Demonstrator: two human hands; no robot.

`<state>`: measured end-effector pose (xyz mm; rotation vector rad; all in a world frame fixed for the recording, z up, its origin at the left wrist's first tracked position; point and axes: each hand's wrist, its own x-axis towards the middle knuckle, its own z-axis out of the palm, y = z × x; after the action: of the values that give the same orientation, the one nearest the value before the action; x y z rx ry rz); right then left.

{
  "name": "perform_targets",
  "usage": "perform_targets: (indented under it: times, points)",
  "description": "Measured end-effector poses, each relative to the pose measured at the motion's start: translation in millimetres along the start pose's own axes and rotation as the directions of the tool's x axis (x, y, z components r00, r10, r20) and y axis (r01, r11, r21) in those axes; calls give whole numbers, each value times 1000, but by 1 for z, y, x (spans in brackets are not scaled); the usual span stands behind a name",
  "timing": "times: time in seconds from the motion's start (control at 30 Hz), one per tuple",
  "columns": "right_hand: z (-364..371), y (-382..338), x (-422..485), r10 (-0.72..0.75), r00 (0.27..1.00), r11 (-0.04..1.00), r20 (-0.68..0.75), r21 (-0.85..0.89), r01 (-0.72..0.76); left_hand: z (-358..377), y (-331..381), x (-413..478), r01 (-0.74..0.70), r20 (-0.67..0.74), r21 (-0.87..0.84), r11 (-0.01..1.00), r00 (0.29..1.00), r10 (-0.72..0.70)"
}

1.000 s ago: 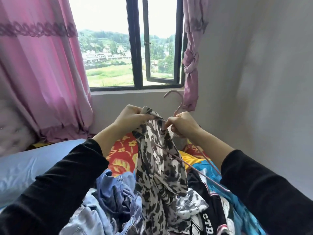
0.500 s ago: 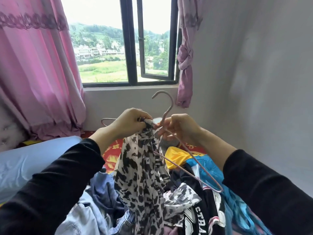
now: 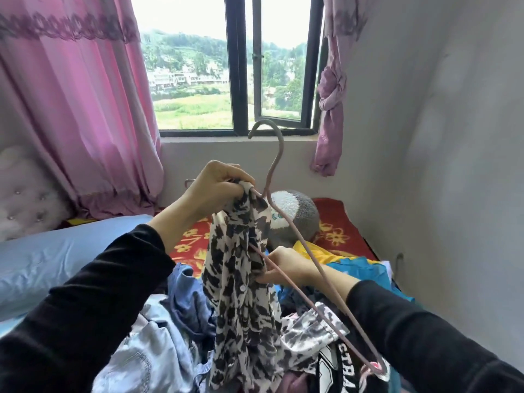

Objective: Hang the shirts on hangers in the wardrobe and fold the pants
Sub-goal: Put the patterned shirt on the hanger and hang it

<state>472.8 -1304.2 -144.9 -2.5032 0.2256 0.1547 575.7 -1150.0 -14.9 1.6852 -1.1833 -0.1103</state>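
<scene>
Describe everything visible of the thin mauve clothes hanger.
The thin mauve clothes hanger looks like coated wire: hook up, triangular frame slanting down to the right. One shoulder is threaded into the black-and-white patterned shirt, gripped there by the left hand; the right hand pinches fabric beside its lower bar.

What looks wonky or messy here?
The spotted shirt hangs bunched from just one arm of the hanger, gripped by the left hand, and the hanger tilts steeply, its other arm bare. The right hand pinches the shirt lower down. Below, clothes lie in a jumbled heap.
</scene>
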Motion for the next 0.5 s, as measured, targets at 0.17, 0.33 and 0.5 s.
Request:
perform_targets:
  times: [0.17,0.33,0.5]
  points:
    - [0,24,2,96,980,993,-174,-44,-105,-24,-5,-6,69,-128,-72,995,989,-78]
    - [-22,58,0,221,900,973,-375,152,-176,-46,-21,-12,139,-297,-87,986,941,-159]
    - [-37,65,-5,283,836,871,-470,492,-19,-52,-42,-15,237,-445,-39,971,866,-229]
